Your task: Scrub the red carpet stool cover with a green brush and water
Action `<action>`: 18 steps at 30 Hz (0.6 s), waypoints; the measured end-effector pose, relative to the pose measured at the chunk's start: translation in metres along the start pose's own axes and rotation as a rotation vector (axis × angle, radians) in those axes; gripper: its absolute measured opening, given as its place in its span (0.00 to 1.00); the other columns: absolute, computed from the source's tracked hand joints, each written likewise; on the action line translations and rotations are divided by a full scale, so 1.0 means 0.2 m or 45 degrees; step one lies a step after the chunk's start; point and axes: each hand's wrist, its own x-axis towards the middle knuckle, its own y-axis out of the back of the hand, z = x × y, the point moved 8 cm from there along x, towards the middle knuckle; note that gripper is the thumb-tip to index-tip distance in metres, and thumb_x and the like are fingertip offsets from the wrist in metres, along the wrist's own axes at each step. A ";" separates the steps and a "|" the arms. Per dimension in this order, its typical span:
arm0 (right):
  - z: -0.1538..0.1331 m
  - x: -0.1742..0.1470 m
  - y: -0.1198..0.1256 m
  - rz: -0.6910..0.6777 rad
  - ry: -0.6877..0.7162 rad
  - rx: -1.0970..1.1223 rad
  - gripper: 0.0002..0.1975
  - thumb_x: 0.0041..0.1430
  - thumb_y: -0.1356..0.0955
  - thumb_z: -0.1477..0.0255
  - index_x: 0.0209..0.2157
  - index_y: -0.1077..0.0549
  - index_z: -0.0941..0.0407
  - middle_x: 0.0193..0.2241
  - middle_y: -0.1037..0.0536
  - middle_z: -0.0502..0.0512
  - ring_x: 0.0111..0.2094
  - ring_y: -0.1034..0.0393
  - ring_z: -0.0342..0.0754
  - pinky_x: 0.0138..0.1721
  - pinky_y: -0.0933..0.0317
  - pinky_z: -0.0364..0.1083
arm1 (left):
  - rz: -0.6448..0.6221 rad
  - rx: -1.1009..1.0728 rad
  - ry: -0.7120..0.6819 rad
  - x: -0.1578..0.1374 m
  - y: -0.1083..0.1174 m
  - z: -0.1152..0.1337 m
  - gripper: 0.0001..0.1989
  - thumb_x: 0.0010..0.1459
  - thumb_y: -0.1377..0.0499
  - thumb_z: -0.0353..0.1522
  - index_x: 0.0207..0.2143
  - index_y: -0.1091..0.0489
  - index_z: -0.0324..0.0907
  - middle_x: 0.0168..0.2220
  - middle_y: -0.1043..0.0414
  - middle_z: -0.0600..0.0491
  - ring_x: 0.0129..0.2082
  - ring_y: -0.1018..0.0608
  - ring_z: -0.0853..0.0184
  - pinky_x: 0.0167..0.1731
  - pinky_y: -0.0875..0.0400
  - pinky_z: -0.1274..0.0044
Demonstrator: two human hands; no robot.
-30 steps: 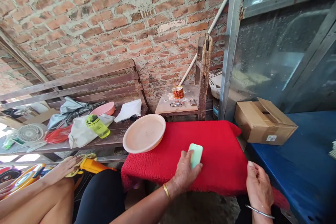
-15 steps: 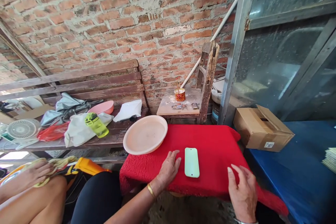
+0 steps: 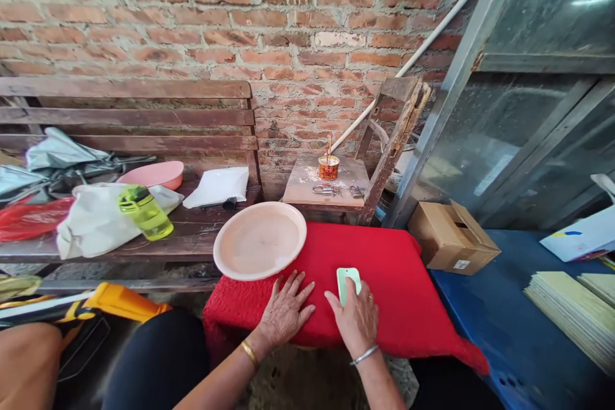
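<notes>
A flat mint-green rounded rectangle with a small hole near its end lies on the red cloth that covers the small table in front of me. My right hand is over its lower part, thumb and fingers apart; whether the fingertips touch it I cannot tell. My left hand rests palm down at the near edge of the cloth, fingers spread, holding nothing. Just beyond that hand, a shallow pale pink basin sits on the table's far left corner.
To the left, a wooden bench carries a green bottle, bags and a pink bowl. A chair behind holds an incense pot and padlocks. On the blue table at right stand a cardboard box and stacked sheets.
My right hand has moved left, from the cloth's right side onto the green piece. My left hand has shifted left and flattened on the cloth. The view has turned rightward.
</notes>
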 end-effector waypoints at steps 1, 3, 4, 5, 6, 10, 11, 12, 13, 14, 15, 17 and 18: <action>-0.01 0.01 -0.01 -0.044 -0.014 -0.038 0.30 0.61 0.37 0.50 0.57 0.32 0.54 0.53 0.31 0.72 0.49 0.32 0.63 0.43 0.38 0.57 | -0.010 -0.017 0.003 0.00 0.01 0.01 0.26 0.65 0.47 0.43 0.65 0.40 0.55 0.68 0.46 0.50 0.67 0.42 0.54 0.63 0.49 0.54; 0.00 0.01 -0.01 -0.096 -0.029 -0.094 0.24 0.62 0.36 0.58 0.56 0.32 0.54 0.53 0.31 0.71 0.49 0.32 0.64 0.44 0.38 0.58 | -0.009 -0.046 0.007 0.01 0.02 0.02 0.26 0.65 0.47 0.43 0.64 0.39 0.55 0.68 0.46 0.49 0.67 0.42 0.53 0.63 0.49 0.53; 0.00 0.02 -0.01 -0.106 -0.023 -0.109 0.22 0.62 0.36 0.62 0.56 0.31 0.53 0.51 0.30 0.70 0.48 0.31 0.63 0.45 0.38 0.58 | -0.002 -0.061 0.010 0.01 0.02 0.02 0.25 0.65 0.47 0.43 0.64 0.38 0.55 0.68 0.45 0.49 0.67 0.42 0.53 0.63 0.49 0.53; 0.00 0.01 -0.01 -0.109 -0.003 -0.115 0.21 0.61 0.36 0.65 0.56 0.31 0.53 0.50 0.29 0.68 0.47 0.31 0.61 0.45 0.38 0.57 | 0.008 -0.077 0.017 0.01 0.03 0.02 0.25 0.65 0.47 0.43 0.63 0.37 0.55 0.68 0.45 0.49 0.67 0.42 0.53 0.63 0.50 0.53; -0.01 0.00 0.00 -0.107 0.033 -0.108 0.20 0.61 0.36 0.67 0.55 0.30 0.52 0.48 0.28 0.65 0.47 0.31 0.59 0.46 0.37 0.55 | 0.018 -0.096 0.024 0.01 0.03 0.02 0.24 0.65 0.47 0.44 0.63 0.37 0.55 0.67 0.44 0.49 0.66 0.42 0.53 0.63 0.50 0.54; -0.08 -0.08 -0.01 -0.076 0.292 -0.024 0.20 0.61 0.35 0.64 0.54 0.28 0.47 0.48 0.29 0.59 0.47 0.31 0.55 0.49 0.36 0.52 | 0.045 -0.168 0.035 0.01 0.04 0.02 0.24 0.65 0.47 0.46 0.62 0.35 0.54 0.67 0.43 0.49 0.66 0.41 0.53 0.63 0.50 0.55; -0.08 -0.10 0.00 -0.065 0.340 -0.011 0.20 0.61 0.35 0.63 0.54 0.28 0.46 0.49 0.29 0.59 0.48 0.32 0.55 0.50 0.36 0.52 | 0.044 -0.180 0.036 0.01 0.04 0.02 0.24 0.65 0.48 0.46 0.62 0.35 0.54 0.67 0.43 0.49 0.66 0.41 0.53 0.63 0.50 0.55; -0.06 -0.11 0.00 -0.054 0.366 -0.007 0.20 0.61 0.35 0.62 0.54 0.28 0.46 0.49 0.29 0.58 0.49 0.32 0.55 0.51 0.37 0.52 | 0.042 -0.191 0.038 0.02 0.04 0.02 0.24 0.65 0.48 0.46 0.61 0.34 0.53 0.67 0.43 0.48 0.66 0.41 0.53 0.63 0.50 0.54; -0.02 -0.12 0.01 -0.045 0.370 -0.010 0.20 0.61 0.35 0.61 0.54 0.27 0.46 0.49 0.30 0.58 0.49 0.32 0.55 0.52 0.37 0.52 | 0.040 -0.200 0.040 0.02 0.04 0.02 0.24 0.65 0.48 0.46 0.61 0.34 0.53 0.67 0.43 0.48 0.66 0.41 0.53 0.63 0.50 0.54; 0.05 -0.12 0.02 -0.036 0.354 -0.017 0.20 0.62 0.36 0.60 0.54 0.27 0.46 0.49 0.29 0.59 0.49 0.32 0.55 0.52 0.37 0.53 | 0.040 -0.206 0.042 0.02 0.04 0.02 0.24 0.65 0.48 0.46 0.61 0.34 0.53 0.67 0.43 0.48 0.66 0.41 0.53 0.63 0.50 0.54; 0.13 -0.12 0.04 -0.025 0.324 -0.028 0.20 0.62 0.36 0.59 0.53 0.26 0.47 0.48 0.29 0.59 0.49 0.32 0.55 0.52 0.36 0.53 | 0.041 -0.208 0.043 0.02 0.04 0.02 0.24 0.65 0.47 0.46 0.61 0.34 0.53 0.67 0.43 0.48 0.66 0.41 0.53 0.63 0.51 0.54; 0.34 -0.09 0.10 0.010 0.242 -0.047 0.21 0.61 0.37 0.58 0.51 0.24 0.48 0.47 0.28 0.60 0.47 0.31 0.56 0.51 0.36 0.54 | 0.041 -0.205 0.043 0.02 0.03 0.02 0.24 0.65 0.47 0.45 0.60 0.33 0.52 0.67 0.42 0.47 0.66 0.41 0.53 0.63 0.51 0.54; 0.46 -0.08 0.15 0.033 0.199 -0.044 0.21 0.61 0.38 0.57 0.50 0.24 0.48 0.46 0.28 0.60 0.46 0.30 0.56 0.51 0.36 0.55 | 0.040 -0.202 0.044 0.02 0.03 0.02 0.24 0.64 0.47 0.45 0.60 0.33 0.52 0.66 0.42 0.48 0.66 0.41 0.53 0.63 0.51 0.54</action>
